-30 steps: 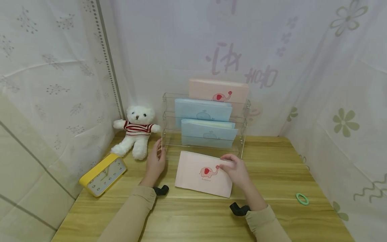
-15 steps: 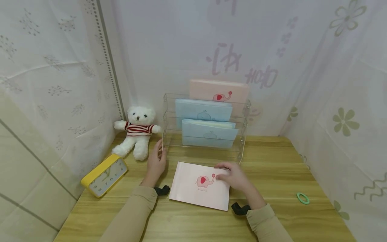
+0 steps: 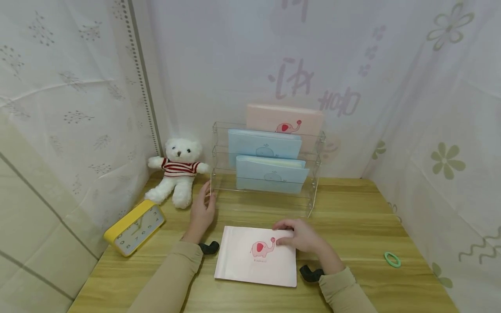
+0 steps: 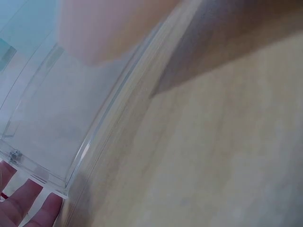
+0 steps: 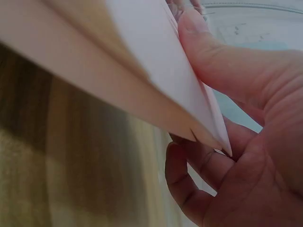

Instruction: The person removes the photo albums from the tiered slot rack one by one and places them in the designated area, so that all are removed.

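Observation:
My right hand [image 3: 303, 238] pinches the upper right part of a pink booklet [image 3: 242, 256] with a red elephant on its cover. In the right wrist view the thumb presses one face and the fingers curl behind the other, the booklet's leaves [image 5: 156, 56] parting slightly at the near edge. My left hand [image 3: 202, 214] grips the lower left side of a clear acrylic rack [image 3: 266, 201], its fingers on the outside of the side panel [image 4: 52, 182] and the thumb toward the front. The tiered rack bears two blue whale booklets [image 3: 270, 174] and a pink elephant booklet [image 3: 283, 115] at the back.
A white teddy bear [image 3: 178, 171] in a striped sweater sits left of the rack. In front of it a yellow alarm clock [image 3: 135, 228] lies tilted back. One green ring [image 3: 392, 259] is on the wooden table [image 3: 364, 226] at the right. Patterned curtains enclose the table.
My right hand has drawn the pink booklet toward the front edge and slightly left, away from the rack, turning it straighter. The left hand has stayed at the rack's side.

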